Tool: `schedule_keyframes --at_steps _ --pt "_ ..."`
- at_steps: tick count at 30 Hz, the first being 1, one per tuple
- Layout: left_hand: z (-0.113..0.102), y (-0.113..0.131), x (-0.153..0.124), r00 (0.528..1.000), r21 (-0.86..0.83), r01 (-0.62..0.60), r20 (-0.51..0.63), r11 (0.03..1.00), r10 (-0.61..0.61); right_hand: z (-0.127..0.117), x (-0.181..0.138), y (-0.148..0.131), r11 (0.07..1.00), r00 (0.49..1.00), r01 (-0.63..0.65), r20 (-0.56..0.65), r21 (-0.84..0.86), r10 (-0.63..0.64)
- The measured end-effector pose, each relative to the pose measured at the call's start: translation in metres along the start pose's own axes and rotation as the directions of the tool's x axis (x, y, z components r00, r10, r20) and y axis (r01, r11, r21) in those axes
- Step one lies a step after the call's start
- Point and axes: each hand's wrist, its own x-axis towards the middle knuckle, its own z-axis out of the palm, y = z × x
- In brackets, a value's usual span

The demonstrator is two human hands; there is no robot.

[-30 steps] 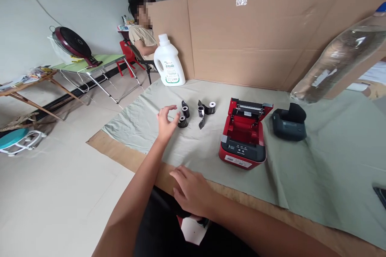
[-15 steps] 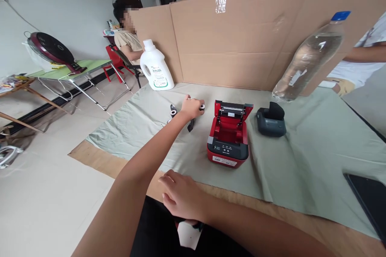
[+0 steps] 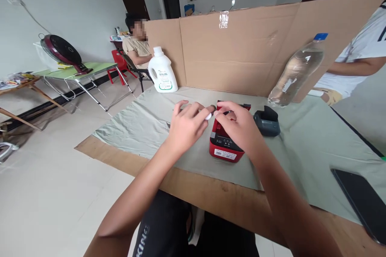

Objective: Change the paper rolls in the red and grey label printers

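Note:
My left hand [image 3: 187, 124] is closed on a small white roll [image 3: 208, 116] with a dark end, much of it covered by the fingers. From the other side, my right hand [image 3: 237, 120] meets it, thumb and fingertips pinched at its dark end. Both hands are raised just over a red and black label printer [image 3: 226, 154]. Its lid stands up behind my right hand, which hides part of the inside. The dark items lying left of the printer are mostly hidden behind my left hand.
Right of the printer sits a small dark grey device [image 3: 267, 123] with its flap raised. A phone [image 3: 360, 196] lies at the right edge. A white detergent jug [image 3: 163, 73] and a leaning water bottle [image 3: 297, 70] stand by the cardboard screen [image 3: 235, 56]. Two people sit beyond.
My left hand has brought the roll from the cloth toward the printer, up and right. My right hand has risen from near my lap to meet it. The view has shifted slightly.

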Motion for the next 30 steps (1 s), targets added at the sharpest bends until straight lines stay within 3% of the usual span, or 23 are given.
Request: schedule_keyframes --at_steps 2,4,9,13,15,18,22,30 --pt "-0.002 0.014 -0.001 0.998 0.012 -0.028 -0.055 1.0 0.029 -0.013 0.002 0.001 0.993 0.974 -0.092 0.215 0.08 0.073" --pt "0.003 0.023 0.0 0.994 -0.014 -0.03 -0.107 0.999 0.028 -0.019 0.003 0.005 0.982 0.944 -0.143 0.317 0.126 0.097" --pt "0.022 0.031 -0.003 0.986 -0.099 -0.054 -0.164 0.994 0.037 -0.023 0.011 0.022 0.974 0.956 -0.179 0.257 0.138 0.139" --pt "0.033 0.03 -0.027 0.98 -0.112 -0.047 -0.197 0.993 0.024 -0.034 0.02 0.038 0.973 0.933 -0.228 0.277 -0.034 0.229" --pt "0.038 0.029 -0.043 0.973 -0.138 -0.067 -0.227 0.988 0.034 -0.044 0.022 0.043 0.964 0.921 -0.194 0.305 -0.184 0.244" --pt "0.048 0.031 -0.06 0.96 -0.202 -0.194 -0.24 0.96 0.144 -0.055 0.023 0.045 0.917 0.9 -0.061 0.375 -0.394 0.221" --pt "0.062 0.039 -0.068 0.929 -0.244 -0.334 -0.248 0.911 0.274 -0.05 0.022 0.047 0.825 0.855 0.024 0.44 -0.565 0.276" --pt "0.08 0.048 -0.08 0.958 -0.329 -0.269 -0.186 0.905 0.218 -0.013 0.024 0.066 0.578 0.854 0.167 0.41 -0.799 0.32"
